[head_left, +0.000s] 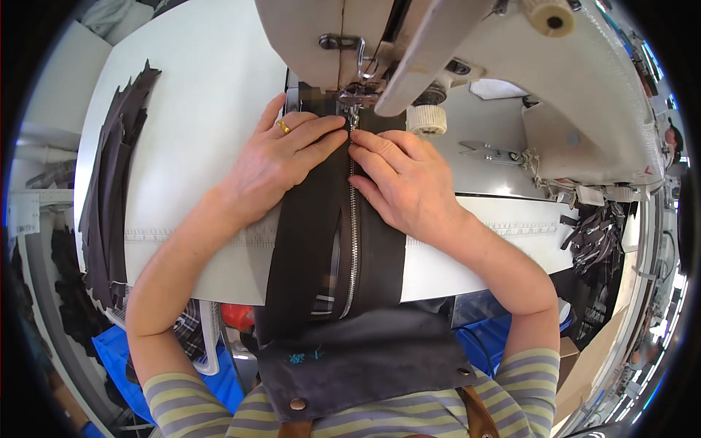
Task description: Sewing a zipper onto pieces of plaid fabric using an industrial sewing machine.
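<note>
A metal-toothed zipper (pixel 354 241) on dark tape runs lengthwise along dark brown fabric (pixel 303 226), up to the presser foot (pixel 358 95) of a sewing machine (pixel 577 95). My left hand (pixel 274 157), with a gold ring, lies on the fabric left of the teeth, fingers stretched toward the presser foot. On the right side, my right hand (pixel 412 171) rests with its fingertips and thumb at the zipper's edge, thumb apart from the fingers. Both hands press the piece from above. The fabric's near end hangs over the table edge toward a dark apron (pixel 365 365).
Dark fabric strips (pixel 117 182) lie stacked on the white table (pixel 197 80) at left. Thread snips (pixel 489 153) sit under the machine arm at right. A ruler scale (pixel 504 230) runs across the table. Zipper pieces (pixel 595 237) are bunched at the right edge.
</note>
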